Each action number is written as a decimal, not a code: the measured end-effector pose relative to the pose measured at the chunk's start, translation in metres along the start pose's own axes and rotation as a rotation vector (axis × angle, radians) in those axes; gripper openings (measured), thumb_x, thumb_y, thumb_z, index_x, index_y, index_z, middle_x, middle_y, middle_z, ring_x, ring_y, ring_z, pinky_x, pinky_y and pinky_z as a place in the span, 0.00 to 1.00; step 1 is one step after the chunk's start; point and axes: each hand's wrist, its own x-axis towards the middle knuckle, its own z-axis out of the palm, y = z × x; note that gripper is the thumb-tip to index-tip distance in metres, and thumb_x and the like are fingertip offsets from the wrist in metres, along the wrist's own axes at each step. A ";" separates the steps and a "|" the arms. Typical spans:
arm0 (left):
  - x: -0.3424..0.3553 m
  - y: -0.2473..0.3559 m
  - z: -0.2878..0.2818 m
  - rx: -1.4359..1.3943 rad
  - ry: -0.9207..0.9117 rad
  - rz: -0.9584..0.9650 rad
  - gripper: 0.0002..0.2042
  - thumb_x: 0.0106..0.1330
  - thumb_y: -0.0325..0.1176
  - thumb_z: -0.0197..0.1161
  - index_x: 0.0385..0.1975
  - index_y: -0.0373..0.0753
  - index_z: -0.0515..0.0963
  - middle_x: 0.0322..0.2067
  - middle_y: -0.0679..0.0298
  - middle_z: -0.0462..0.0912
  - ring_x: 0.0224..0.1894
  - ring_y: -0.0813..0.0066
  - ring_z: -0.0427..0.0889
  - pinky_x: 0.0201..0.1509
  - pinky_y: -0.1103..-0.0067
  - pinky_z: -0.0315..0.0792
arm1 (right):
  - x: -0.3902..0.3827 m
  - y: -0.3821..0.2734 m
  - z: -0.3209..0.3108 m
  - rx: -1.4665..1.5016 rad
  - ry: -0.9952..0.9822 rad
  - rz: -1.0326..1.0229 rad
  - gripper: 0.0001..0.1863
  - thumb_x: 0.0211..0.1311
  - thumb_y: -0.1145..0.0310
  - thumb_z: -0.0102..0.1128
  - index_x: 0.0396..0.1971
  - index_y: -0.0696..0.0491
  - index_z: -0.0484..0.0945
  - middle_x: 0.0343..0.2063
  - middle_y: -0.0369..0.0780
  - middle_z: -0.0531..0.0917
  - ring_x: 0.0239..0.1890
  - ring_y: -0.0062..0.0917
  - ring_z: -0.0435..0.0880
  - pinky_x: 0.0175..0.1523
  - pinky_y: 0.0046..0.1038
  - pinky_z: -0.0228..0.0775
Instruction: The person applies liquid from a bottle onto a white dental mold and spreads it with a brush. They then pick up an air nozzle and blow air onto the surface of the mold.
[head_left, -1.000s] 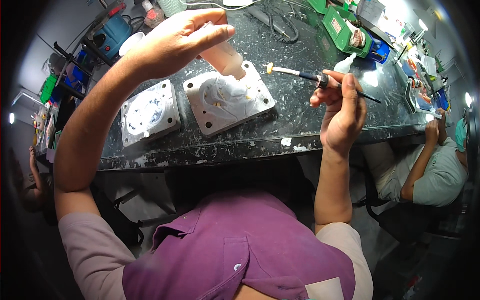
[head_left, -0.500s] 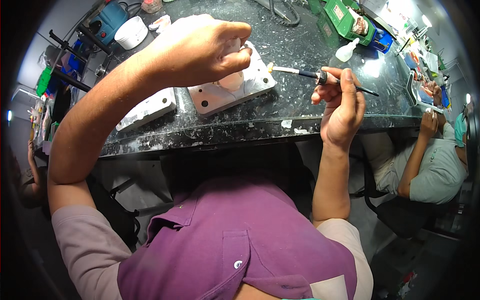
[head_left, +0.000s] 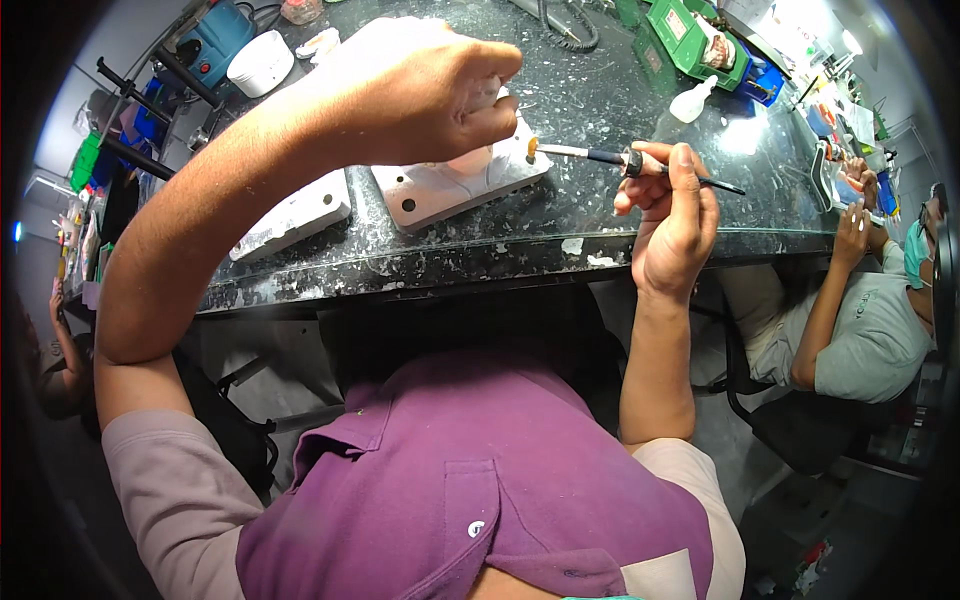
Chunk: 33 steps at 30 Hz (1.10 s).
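Note:
My left hand (head_left: 440, 95) is closed around a pale translucent bottle, mostly hidden by the hand, held tipped over the right square metal mould (head_left: 410, 203), whose white-lined middle is largely covered. A second mould (head_left: 290, 220) lies to its left, half behind my forearm. My right hand (head_left: 675, 215) grips a slim brush (head_left: 590, 152) with a pale ferrule, a dark handle and a black ring by my fingers. The brush's yellowish tip is just right of the bottle, over the mould's corner; I cannot tell whether it touches anything.
On the dark, stained bench (head_left: 570, 90) are a white tub (head_left: 262, 65), a blue machine (head_left: 215, 40), a green bin (head_left: 670, 45) with dental models, a squeeze bottle (head_left: 690, 103) and a coiled cord. A masked co-worker (head_left: 860, 330) sits at right; another person is at far left.
My left hand has turned over and shifted right, now covering most of the bottle. My right hand has moved slightly left with the brush. The view has shifted, showing less of the moulds.

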 end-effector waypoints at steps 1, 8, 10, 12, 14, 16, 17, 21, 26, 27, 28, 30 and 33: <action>0.001 0.001 -0.002 -0.026 0.009 -0.023 0.10 0.66 0.36 0.63 0.35 0.36 0.73 0.21 0.51 0.79 0.24 0.52 0.81 0.32 0.66 0.74 | 0.000 0.000 0.000 -0.001 0.002 0.000 0.22 0.79 0.58 0.49 0.41 0.64 0.81 0.24 0.39 0.82 0.22 0.19 0.79 0.30 0.23 0.75; 0.000 0.013 -0.004 0.116 0.022 0.052 0.10 0.66 0.37 0.64 0.35 0.37 0.74 0.20 0.52 0.80 0.25 0.52 0.83 0.31 0.65 0.76 | 0.001 0.009 -0.005 0.066 -0.019 -0.007 0.20 0.79 0.60 0.48 0.39 0.62 0.82 0.26 0.39 0.84 0.22 0.22 0.82 0.30 0.23 0.76; 0.002 0.016 -0.008 0.097 0.061 0.042 0.10 0.66 0.37 0.64 0.34 0.37 0.74 0.20 0.53 0.80 0.25 0.52 0.83 0.31 0.65 0.75 | 0.001 0.011 -0.006 0.082 0.008 -0.006 0.20 0.79 0.60 0.49 0.39 0.63 0.82 0.26 0.40 0.84 0.22 0.22 0.82 0.30 0.22 0.76; 0.005 0.018 -0.013 0.160 0.048 0.052 0.10 0.66 0.36 0.64 0.31 0.38 0.72 0.18 0.53 0.78 0.24 0.50 0.82 0.30 0.64 0.74 | 0.003 0.014 -0.009 0.096 0.011 -0.014 0.20 0.79 0.60 0.49 0.39 0.63 0.82 0.26 0.40 0.84 0.22 0.22 0.82 0.30 0.22 0.76; 0.004 0.010 -0.007 0.120 0.016 0.073 0.11 0.65 0.36 0.64 0.30 0.38 0.70 0.18 0.53 0.77 0.24 0.48 0.80 0.29 0.63 0.73 | 0.004 0.013 -0.009 0.111 0.000 -0.026 0.20 0.79 0.60 0.49 0.40 0.63 0.82 0.27 0.40 0.84 0.22 0.21 0.82 0.29 0.22 0.76; 0.003 0.005 -0.006 0.127 0.048 0.090 0.11 0.65 0.36 0.64 0.31 0.37 0.71 0.18 0.53 0.77 0.24 0.48 0.80 0.29 0.63 0.72 | 0.000 0.013 -0.010 0.100 0.003 -0.021 0.20 0.79 0.61 0.49 0.40 0.63 0.82 0.27 0.40 0.84 0.22 0.21 0.82 0.30 0.22 0.76; 0.003 0.004 -0.005 0.087 0.059 0.074 0.11 0.66 0.37 0.64 0.32 0.37 0.71 0.19 0.53 0.77 0.24 0.49 0.79 0.29 0.64 0.72 | 0.000 0.013 -0.010 0.100 0.005 -0.019 0.20 0.79 0.61 0.49 0.40 0.63 0.82 0.27 0.40 0.84 0.22 0.21 0.82 0.30 0.22 0.76; 0.001 -0.004 -0.007 -0.086 -0.002 -0.050 0.12 0.69 0.38 0.60 0.34 0.35 0.72 0.21 0.54 0.74 0.24 0.61 0.77 0.32 0.68 0.70 | 0.000 0.009 -0.007 0.079 -0.045 -0.002 0.19 0.79 0.62 0.48 0.40 0.63 0.82 0.27 0.40 0.85 0.23 0.21 0.83 0.31 0.22 0.76; -0.015 -0.043 -0.009 -0.285 0.126 -0.120 0.19 0.75 0.50 0.55 0.37 0.36 0.74 0.30 0.62 0.76 0.33 0.73 0.76 0.39 0.75 0.72 | 0.002 0.001 0.009 -0.061 -0.200 -0.043 0.16 0.78 0.64 0.52 0.39 0.62 0.82 0.28 0.39 0.86 0.25 0.19 0.84 0.34 0.20 0.76; -0.019 -0.047 0.000 -0.286 0.128 -0.123 0.19 0.75 0.50 0.55 0.37 0.36 0.74 0.30 0.62 0.76 0.33 0.73 0.76 0.39 0.75 0.72 | 0.004 -0.003 0.014 -0.061 -0.204 -0.043 0.16 0.78 0.64 0.52 0.39 0.62 0.82 0.28 0.39 0.86 0.25 0.19 0.84 0.34 0.20 0.76; -0.021 -0.048 0.009 -0.300 0.220 -0.169 0.19 0.75 0.51 0.55 0.37 0.37 0.74 0.30 0.62 0.75 0.34 0.73 0.76 0.40 0.75 0.72 | 0.006 -0.006 0.019 -0.122 -0.245 -0.095 0.15 0.78 0.64 0.53 0.39 0.61 0.82 0.28 0.39 0.86 0.26 0.18 0.84 0.35 0.20 0.76; -0.022 -0.059 0.000 -0.330 0.061 -0.232 0.21 0.74 0.53 0.55 0.42 0.38 0.77 0.35 0.62 0.78 0.39 0.74 0.79 0.46 0.76 0.74 | 0.013 -0.009 0.025 -0.188 -0.330 -0.148 0.11 0.75 0.68 0.57 0.39 0.60 0.84 0.29 0.37 0.86 0.28 0.17 0.82 0.36 0.20 0.75; -0.023 -0.072 -0.008 -0.449 -0.006 -0.281 0.20 0.74 0.52 0.54 0.45 0.40 0.78 0.38 0.62 0.80 0.43 0.75 0.80 0.48 0.77 0.74 | 0.020 -0.010 0.031 -0.278 -0.473 -0.262 0.09 0.73 0.70 0.60 0.39 0.60 0.84 0.29 0.37 0.86 0.29 0.18 0.82 0.36 0.20 0.74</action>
